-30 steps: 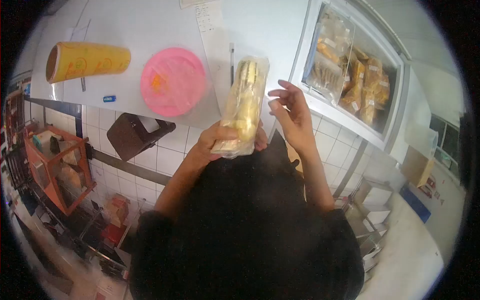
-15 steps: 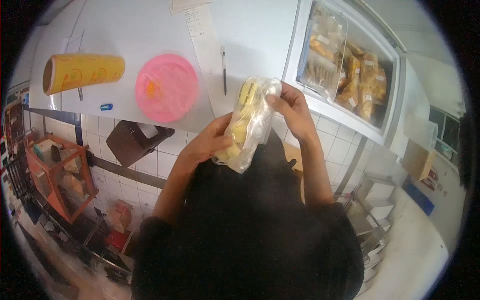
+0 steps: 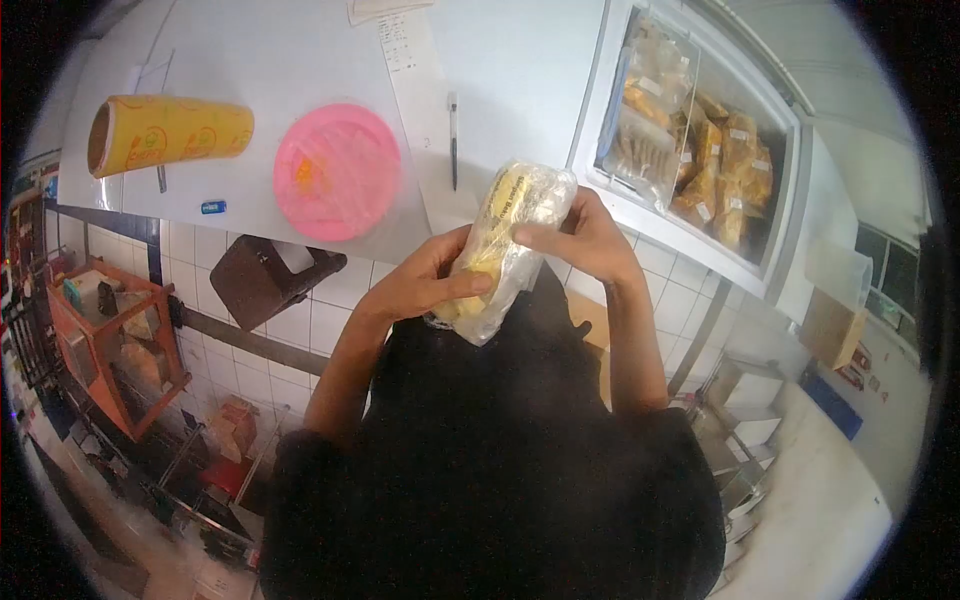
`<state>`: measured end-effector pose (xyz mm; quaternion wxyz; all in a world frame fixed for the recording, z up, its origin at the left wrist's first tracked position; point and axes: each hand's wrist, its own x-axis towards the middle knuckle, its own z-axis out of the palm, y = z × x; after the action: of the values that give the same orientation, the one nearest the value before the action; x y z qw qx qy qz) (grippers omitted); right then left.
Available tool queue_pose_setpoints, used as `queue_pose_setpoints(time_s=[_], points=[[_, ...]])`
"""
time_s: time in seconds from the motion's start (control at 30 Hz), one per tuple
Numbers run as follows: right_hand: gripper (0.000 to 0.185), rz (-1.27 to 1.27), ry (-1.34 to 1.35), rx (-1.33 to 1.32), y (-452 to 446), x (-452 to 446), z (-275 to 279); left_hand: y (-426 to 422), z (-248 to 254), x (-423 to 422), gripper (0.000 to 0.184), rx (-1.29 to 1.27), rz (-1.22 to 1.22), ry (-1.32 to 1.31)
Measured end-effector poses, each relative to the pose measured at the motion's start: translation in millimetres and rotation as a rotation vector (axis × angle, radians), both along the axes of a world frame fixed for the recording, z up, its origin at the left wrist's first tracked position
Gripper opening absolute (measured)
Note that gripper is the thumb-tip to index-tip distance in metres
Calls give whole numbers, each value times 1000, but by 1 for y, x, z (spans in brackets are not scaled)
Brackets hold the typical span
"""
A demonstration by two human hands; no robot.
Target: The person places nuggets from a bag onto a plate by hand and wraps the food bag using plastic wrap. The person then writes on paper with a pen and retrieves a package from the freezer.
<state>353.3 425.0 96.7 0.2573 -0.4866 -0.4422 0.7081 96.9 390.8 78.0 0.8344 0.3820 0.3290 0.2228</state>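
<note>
A clear plastic bag (image 3: 505,245) of pale yellow pieces, with dark print on a yellow label, is held slantwise between my hands in front of my body. My left hand (image 3: 430,278) grips its lower left side, thumb lying across the plastic. At the upper right side, my right hand (image 3: 585,240) holds it with the thumb pressed on the front. The fingers behind the bag are hidden. Just beyond it on the white table lie a pen (image 3: 454,145) and a strip of paper with handwriting (image 3: 397,45).
On the table are a pink plate (image 3: 375,205) with orange bits, a yellow roll of wrap (image 3: 180,135) and a small blue battery-like item (image 3: 214,207). An open chest freezer (image 3: 590,110) with bagged goods stands right. Below left are a brown bin (image 3: 245,290) and an orange-framed case (image 3: 125,390).
My right thumb has moved down and left across the front of the bag. The bag is tilted slightly more to the right, and my left thumb lies further over it.
</note>
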Motion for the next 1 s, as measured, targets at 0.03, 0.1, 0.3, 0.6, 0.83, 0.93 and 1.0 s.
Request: queue_pose_setpoints(time_s=[0.03, 0.1, 0.3, 0.6, 0.83, 0.93, 1.0], points=[[40, 2, 1, 1, 1, 0, 2, 1, 1, -1, 70, -30, -17, -13], [44, 40, -65, 1, 1, -1, 5, -1, -2, -1, 70, -12, -18, -7], [47, -49, 98, -4, -3, -7, -5, -8, 1, 1, 68, 130, 14, 93], [92, -151, 355, -107, -25, 7, -47, -16, 41, 7, 62, 624, 43, 669], [107, -44, 422, -99, -37, -7, -47, -24, 57, 14, 66, 666, 17, 819], [99, -64, 509, -87, -44, -5, -55, -22, 59, 11, 65, 591, 8, 735], [85, -146, 362, -24, -45, -5, -48, -23, 54, 9, 63, 608, 48, 730]])
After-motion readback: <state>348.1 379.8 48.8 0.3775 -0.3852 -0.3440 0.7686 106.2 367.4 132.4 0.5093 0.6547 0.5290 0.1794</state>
